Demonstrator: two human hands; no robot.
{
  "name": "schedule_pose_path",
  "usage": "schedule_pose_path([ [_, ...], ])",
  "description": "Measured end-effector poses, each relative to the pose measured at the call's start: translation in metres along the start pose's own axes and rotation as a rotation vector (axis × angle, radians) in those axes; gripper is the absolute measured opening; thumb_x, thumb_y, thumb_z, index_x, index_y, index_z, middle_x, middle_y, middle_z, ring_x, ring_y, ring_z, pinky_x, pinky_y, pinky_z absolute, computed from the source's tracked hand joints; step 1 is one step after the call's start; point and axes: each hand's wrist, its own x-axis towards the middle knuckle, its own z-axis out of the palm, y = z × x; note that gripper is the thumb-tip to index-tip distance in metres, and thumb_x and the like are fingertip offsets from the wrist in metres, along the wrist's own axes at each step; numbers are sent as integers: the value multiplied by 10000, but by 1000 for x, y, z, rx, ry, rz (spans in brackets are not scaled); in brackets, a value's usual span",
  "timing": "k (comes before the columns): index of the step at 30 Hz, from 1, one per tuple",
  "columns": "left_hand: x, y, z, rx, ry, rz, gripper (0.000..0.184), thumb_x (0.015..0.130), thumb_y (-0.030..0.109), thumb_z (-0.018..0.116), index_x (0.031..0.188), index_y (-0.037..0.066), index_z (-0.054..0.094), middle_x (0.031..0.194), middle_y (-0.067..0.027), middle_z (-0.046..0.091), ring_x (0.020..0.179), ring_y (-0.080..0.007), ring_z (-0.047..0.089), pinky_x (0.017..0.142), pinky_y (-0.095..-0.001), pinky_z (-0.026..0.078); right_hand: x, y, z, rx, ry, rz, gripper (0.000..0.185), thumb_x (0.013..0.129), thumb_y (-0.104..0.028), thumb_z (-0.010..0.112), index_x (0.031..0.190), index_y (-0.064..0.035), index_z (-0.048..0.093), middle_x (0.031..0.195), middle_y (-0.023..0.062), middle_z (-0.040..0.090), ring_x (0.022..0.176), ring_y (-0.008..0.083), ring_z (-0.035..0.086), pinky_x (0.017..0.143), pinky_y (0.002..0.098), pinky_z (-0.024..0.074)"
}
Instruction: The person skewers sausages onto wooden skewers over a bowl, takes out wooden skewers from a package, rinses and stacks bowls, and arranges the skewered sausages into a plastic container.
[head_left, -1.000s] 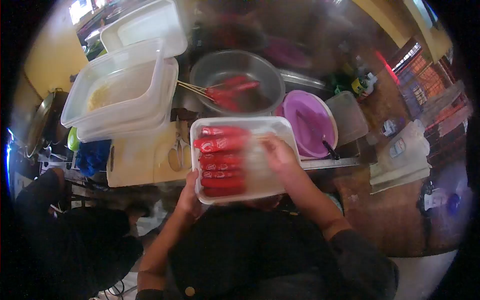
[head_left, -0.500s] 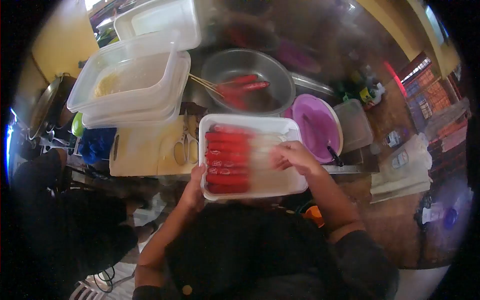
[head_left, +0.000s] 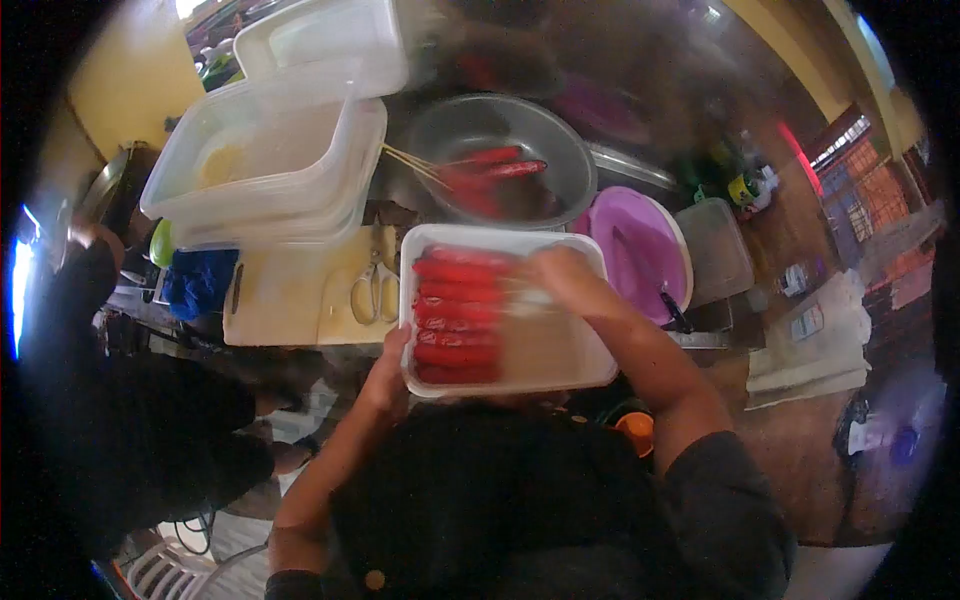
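A white plastic tray is in front of me, with several red sausages lying side by side in its left half. Some of the sausages carry white print. My left hand grips the tray's left rim near the front corner. Over the upper right part of the tray is my right hand, at the end of the sausage row where pale sticks show faintly. Its fingers are curled down, blurred and partly hidden, so whether it holds anything cannot be made out.
Behind the tray, a grey basin contains red sausages on sticks. Clear plastic containers are stacked at left. Scissors lie on a cutting board. A purple basin with a black-handled knife is at right. Another person is at left.
My right hand has moved up and slightly left over the tray, toward the far end of the sausage row. My left hand stays on the rim. The person at left has raised an arm.
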Motion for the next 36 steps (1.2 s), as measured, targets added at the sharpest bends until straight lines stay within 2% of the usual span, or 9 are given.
schedule_pose_path([
  [5,4,-5,-5,25,7,19,645,886,493,400,1348,55,301,1339,-130,404,1205,-285,418,1029,-412,305,14,4,2,-35,150,-161,114,726,-90,515,781,-54,609,789,160,600,742,347,611,670,445,487],
  [8,7,-11,-9,32,-16,16,648,887,496,392,1350,52,296,1342,-137,398,1209,-287,413,1033,-411,299,11,-7,-5,-136,145,-62,141,745,-85,497,838,-57,599,852,152,598,782,326,611,681,427,497],
  [14,10,-12,-12,67,8,15,650,892,498,365,1355,49,283,1349,-143,388,1222,-291,401,1037,-410,297,13,3,23,-64,177,-105,177,776,-81,455,894,-66,585,900,143,586,820,328,604,690,426,500],
  [19,8,-12,-8,33,-14,17,652,894,494,362,1357,43,276,1353,-146,380,1224,-297,398,1034,-412,303,1,-25,-1,153,187,-143,166,785,-99,461,903,-57,570,949,161,583,831,359,593,712,445,489],
  [22,2,-7,4,-7,-1,0,656,892,498,363,1354,38,280,1355,-142,379,1224,-299,398,1037,-406,300,-5,-31,-12,84,145,-279,155,785,-118,474,889,-58,572,953,164,570,831,359,591,725,458,479],
  [26,-2,-3,6,15,-33,-7,663,889,504,369,1353,38,281,1355,-140,378,1227,-290,394,1044,-400,292,-1,-16,-4,18,70,-241,146,779,-122,489,876,-63,581,940,160,571,865,343,582,739,451,475],
  [29,-3,-5,7,41,-17,24,666,887,508,368,1352,39,285,1352,-141,384,1226,-285,397,1044,-397,289,-18,-19,-31,115,86,-221,133,772,-117,501,845,-60,596,884,144,579,891,327,566,747,433,475],
  [31,-1,-8,7,58,-20,49,666,886,512,363,1352,41,289,1347,-143,391,1225,-283,398,1041,-395,289,-21,-11,-22,-22,21,-228,127,762,-110,508,819,-65,611,858,135,582,907,319,551,758,415,474],
  [36,-1,-8,7,8,-1,-18,663,892,511,323,1351,34,298,1349,-156,391,1229,-289,394,1032,-397,283,-11,-11,-12,-32,94,-301,114,747,-107,513,765,-79,622,827,117,586,873,312,561,754,420,474],
])
